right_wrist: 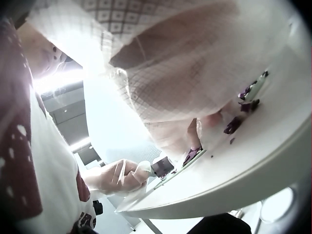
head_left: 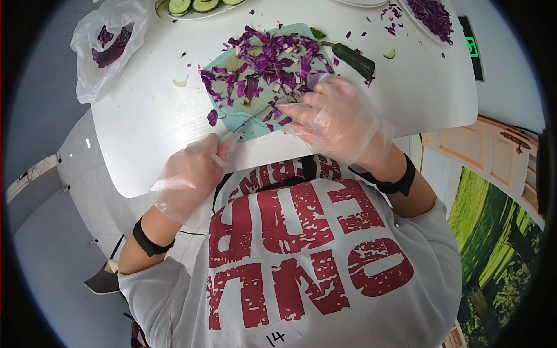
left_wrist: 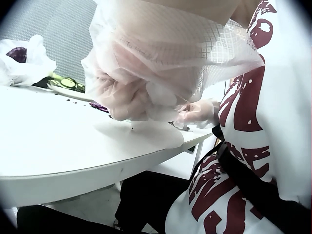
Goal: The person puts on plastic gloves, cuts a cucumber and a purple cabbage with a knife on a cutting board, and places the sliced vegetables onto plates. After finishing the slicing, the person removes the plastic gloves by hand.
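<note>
Shredded purple cabbage [head_left: 264, 55] is spread over a pale green cutting board [head_left: 232, 119]. My gloved left hand [head_left: 194, 165] grips a knife at the board's near left corner, its handle mostly hidden by the fingers. The knife's blade [right_wrist: 162, 166] shows in the right wrist view and slants across the board toward the right hand. At the board's right side, my gloved right hand [head_left: 342, 119] rests on the cabbage, index finger and thumb reaching left beside the blade. In the left wrist view, the left hand [left_wrist: 131, 83] is above the white table.
A dark green cucumber piece [head_left: 355, 61] lies right of the board. Cucumber slices [head_left: 180, 7] sit on a plate at the back left. A plastic bag [head_left: 87, 69] holding cabbage stands far left, and a plate of shredded cabbage [head_left: 432, 20] is at the back right.
</note>
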`<act>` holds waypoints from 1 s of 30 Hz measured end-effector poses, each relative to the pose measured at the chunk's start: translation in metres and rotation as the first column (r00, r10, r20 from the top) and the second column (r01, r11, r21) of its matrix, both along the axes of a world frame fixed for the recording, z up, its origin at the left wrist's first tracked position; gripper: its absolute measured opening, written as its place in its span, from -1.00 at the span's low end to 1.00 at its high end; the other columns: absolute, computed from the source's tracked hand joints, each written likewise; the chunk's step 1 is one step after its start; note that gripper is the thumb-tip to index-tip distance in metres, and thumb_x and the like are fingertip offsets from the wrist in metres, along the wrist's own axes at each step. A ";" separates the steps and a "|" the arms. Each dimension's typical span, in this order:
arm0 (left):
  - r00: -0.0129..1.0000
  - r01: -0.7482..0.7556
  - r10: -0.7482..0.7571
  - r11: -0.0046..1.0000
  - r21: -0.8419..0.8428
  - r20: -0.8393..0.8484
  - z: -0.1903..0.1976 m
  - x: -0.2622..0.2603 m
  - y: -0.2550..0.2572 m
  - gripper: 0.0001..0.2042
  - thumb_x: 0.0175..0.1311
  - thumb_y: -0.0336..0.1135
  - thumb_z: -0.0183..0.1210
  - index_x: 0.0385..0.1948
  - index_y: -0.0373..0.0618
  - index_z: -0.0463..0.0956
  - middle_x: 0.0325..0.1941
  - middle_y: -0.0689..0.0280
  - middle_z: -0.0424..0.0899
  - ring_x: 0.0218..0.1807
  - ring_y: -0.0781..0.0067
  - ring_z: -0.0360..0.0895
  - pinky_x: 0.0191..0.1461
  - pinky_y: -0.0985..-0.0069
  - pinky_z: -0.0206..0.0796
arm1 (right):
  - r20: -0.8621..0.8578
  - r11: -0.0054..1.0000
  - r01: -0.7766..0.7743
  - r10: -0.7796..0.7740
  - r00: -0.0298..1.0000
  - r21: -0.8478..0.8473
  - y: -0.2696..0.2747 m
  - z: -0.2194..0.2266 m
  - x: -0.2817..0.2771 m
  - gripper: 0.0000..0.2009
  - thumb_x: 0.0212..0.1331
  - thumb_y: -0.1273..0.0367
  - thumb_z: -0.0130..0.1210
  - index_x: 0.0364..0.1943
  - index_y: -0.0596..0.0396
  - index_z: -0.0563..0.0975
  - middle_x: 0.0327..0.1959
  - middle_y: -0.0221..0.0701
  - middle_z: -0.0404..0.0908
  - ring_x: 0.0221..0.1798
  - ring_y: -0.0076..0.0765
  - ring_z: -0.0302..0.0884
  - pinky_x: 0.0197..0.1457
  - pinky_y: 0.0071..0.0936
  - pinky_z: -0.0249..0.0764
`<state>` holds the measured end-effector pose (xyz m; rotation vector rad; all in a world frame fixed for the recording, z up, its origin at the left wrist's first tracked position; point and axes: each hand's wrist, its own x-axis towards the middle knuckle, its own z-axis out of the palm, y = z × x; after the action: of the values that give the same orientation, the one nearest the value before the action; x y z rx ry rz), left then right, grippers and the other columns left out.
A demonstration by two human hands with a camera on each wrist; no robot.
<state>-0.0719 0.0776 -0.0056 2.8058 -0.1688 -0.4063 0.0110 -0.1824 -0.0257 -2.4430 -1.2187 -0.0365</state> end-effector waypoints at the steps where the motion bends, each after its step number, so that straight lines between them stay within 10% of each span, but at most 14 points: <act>1: 1.000 -0.005 0.005 1.000 -0.017 -0.008 -0.001 0.000 0.002 -0.77 0.34 -0.23 0.12 -0.48 -0.16 0.43 -0.59 0.01 0.54 -0.51 -0.09 0.54 -0.44 0.13 0.37 | -0.006 1.000 -0.001 0.001 1.000 -0.006 0.000 0.000 0.000 -0.74 0.11 0.18 0.22 -0.17 -0.07 0.70 -0.42 -0.51 0.59 -0.21 -0.35 0.48 0.16 -0.25 0.33; 5: 0.984 0.039 -0.040 0.999 0.010 0.173 -0.005 0.000 -0.007 -0.66 0.34 -0.16 0.16 -0.58 -0.17 0.41 -0.73 0.05 0.48 -0.65 -0.01 0.52 -0.58 0.22 0.35 | 0.026 0.998 -0.005 0.003 1.000 0.059 0.001 -0.003 0.000 -0.74 0.11 0.19 0.22 -0.18 -0.04 0.69 -0.43 -0.51 0.58 -0.22 -0.34 0.48 0.14 -0.25 0.33; 30: 0.998 -0.028 0.025 0.999 -0.045 -0.055 0.006 -0.015 0.000 -0.78 0.33 -0.26 0.14 -0.46 -0.18 0.43 -0.58 0.01 0.51 -0.48 -0.12 0.51 -0.40 0.12 0.34 | 0.051 0.992 -0.033 0.027 0.998 0.122 -0.017 -0.005 0.000 -0.71 0.06 0.24 0.27 -0.11 -0.04 0.68 -0.40 -0.48 0.55 -0.21 -0.30 0.45 0.04 -0.25 0.36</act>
<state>-0.0871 0.0775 0.0002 2.7461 -0.1271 -0.4656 0.0107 -0.1990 -0.0303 -2.3295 -1.2365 -0.1593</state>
